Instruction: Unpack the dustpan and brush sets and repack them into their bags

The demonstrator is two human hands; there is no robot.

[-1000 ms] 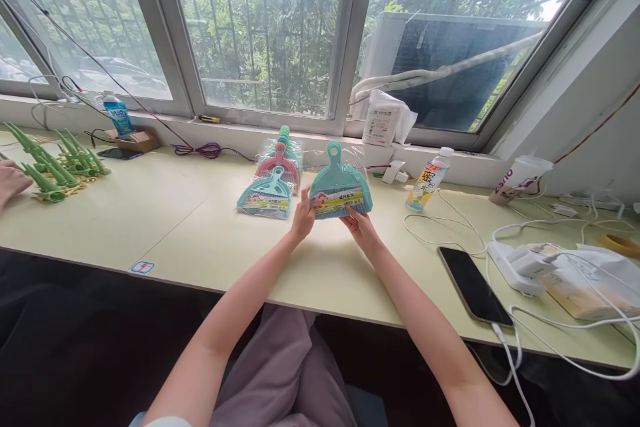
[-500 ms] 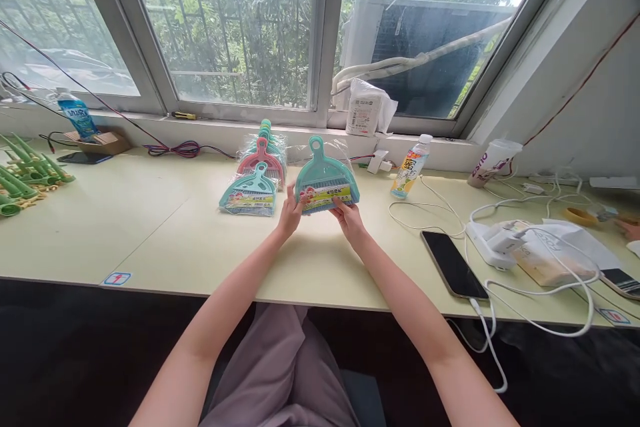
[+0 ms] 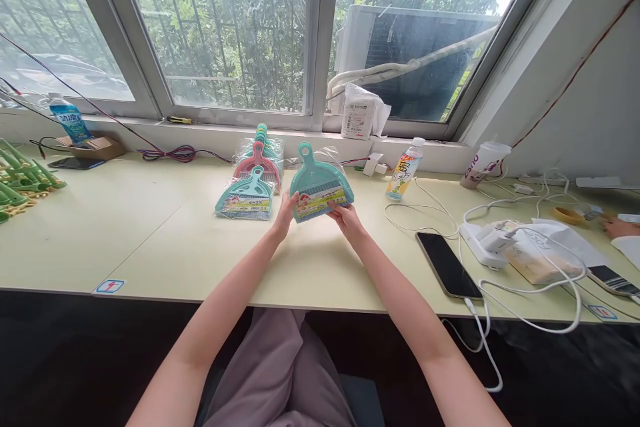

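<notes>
A teal mini dustpan-and-brush set in a clear bag (image 3: 319, 181) is held upright just above the table, tilted slightly left. My left hand (image 3: 285, 213) grips its lower left corner and my right hand (image 3: 344, 218) grips its lower right edge. Just to the left, another teal packaged set (image 3: 246, 196) lies flat. Behind it a pink set (image 3: 258, 162) tops a pile of several more sets against the window sill.
A drink bottle (image 3: 405, 171) and a cup (image 3: 483, 163) stand right of the sets. A black phone (image 3: 446, 264), white cables, a power strip (image 3: 483, 245) and a white bag (image 3: 550, 250) fill the right side. Green plastic pieces (image 3: 23, 177) lie far left. Another person's hand (image 3: 617, 227) rests far right.
The camera has turned right, so everything has drifted left in view. The held set has tipped slightly to the left. Another person's hand has come into view at the far right.
</notes>
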